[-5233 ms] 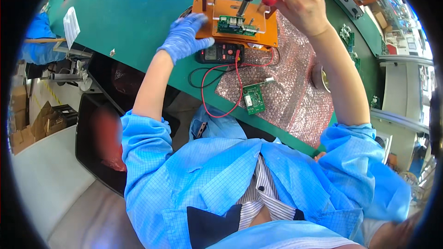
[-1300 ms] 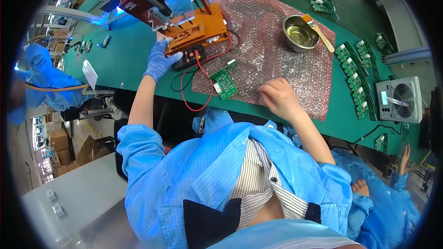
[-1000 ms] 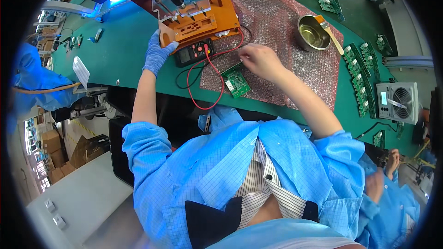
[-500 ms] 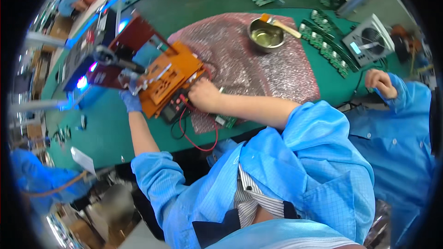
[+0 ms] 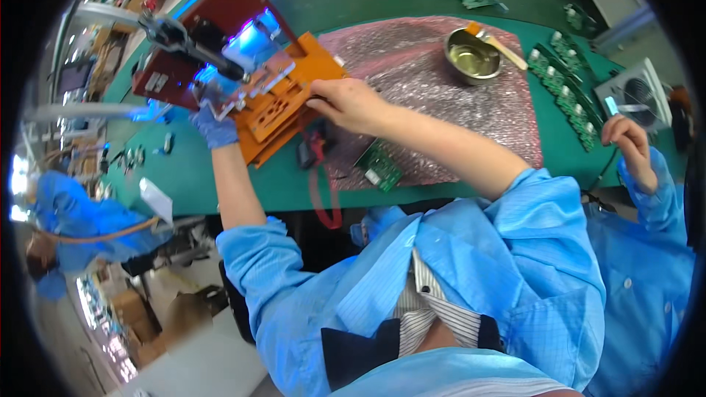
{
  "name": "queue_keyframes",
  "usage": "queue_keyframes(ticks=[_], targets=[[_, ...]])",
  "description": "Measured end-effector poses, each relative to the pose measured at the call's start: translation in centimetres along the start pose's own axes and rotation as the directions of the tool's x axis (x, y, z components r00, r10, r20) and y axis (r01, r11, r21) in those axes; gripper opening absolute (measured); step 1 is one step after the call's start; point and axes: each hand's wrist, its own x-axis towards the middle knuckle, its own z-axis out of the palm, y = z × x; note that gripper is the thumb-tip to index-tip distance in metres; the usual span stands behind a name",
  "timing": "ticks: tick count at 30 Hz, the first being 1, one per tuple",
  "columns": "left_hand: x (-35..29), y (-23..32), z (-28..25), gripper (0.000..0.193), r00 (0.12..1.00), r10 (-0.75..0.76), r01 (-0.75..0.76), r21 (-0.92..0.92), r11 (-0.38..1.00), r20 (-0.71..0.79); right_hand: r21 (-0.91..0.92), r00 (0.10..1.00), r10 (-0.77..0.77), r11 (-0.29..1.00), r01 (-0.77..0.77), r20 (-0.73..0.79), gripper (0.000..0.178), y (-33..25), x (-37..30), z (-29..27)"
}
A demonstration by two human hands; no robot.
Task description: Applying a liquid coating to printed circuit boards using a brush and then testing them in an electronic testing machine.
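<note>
An orange test fixture (image 5: 283,95) with a slotted top plate and a toggle clamp (image 5: 195,48) stands at the left of the bench, lit blue. My left hand (image 5: 215,129), in a blue glove, is at its left side by a clear plate; its fingers are partly hidden. My bare right hand (image 5: 351,105) has its fingers closed at the fixture's right edge; what lies between them is hidden. Below that hand, a dark meter (image 5: 304,154) with a blurred red lead (image 5: 323,202) sits beside the fixture. A green circuit board (image 5: 379,167) lies nearby.
Pink bubble wrap (image 5: 412,51) covers the middle bench, bearing a metal bowl (image 5: 474,60) with a brush (image 5: 500,48) across it. Circuit boards (image 5: 562,92) and a grey device with a round grille (image 5: 638,92) stand right. A co-worker's hand (image 5: 632,151) is near the device.
My right hand has moved up from beside the meter to the fixture's right edge. The red lead swings below. The view has shifted, and the co-worker's hand is now before the grey device.
</note>
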Motion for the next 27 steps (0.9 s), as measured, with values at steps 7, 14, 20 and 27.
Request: queue_keyframes(ticks=[7, 14, 20, 27], targets=[[0.1, 3.0, -2.1, 0.031, 0.986, -0.162, 0.165, -0.236, 0.958, 0.031, -0.283, 0.871, -0.270, 0.871, 0.402, 0.410, 0.025, 1.2, -2.3, 2.1], [-2.2, 6.9, 1.6, 0.030, 0.993, 0.034, -0.008, 0.214, 0.977, -0.117, -0.527, 0.720, -0.054, 0.643, 0.555, 0.692, 0.031, 2.9, -4.6, 6.1], [-2.7, 7.1, 2.6, 0.015, 0.977, 0.067, -0.095, -0.132, 0.987, -0.204, -0.677, 0.848, -0.016, 0.594, 0.434, 0.530, 0.026, 5.0, -4.2, 10.2], [-1.4, 5.9, -2.4, 0.027, 0.976, 0.105, -0.090, 0.085, 0.992, -0.191, -0.337, 0.840, -0.435, 0.776, 0.532, 0.324, 0.058, -0.3, -2.0, 4.1]])
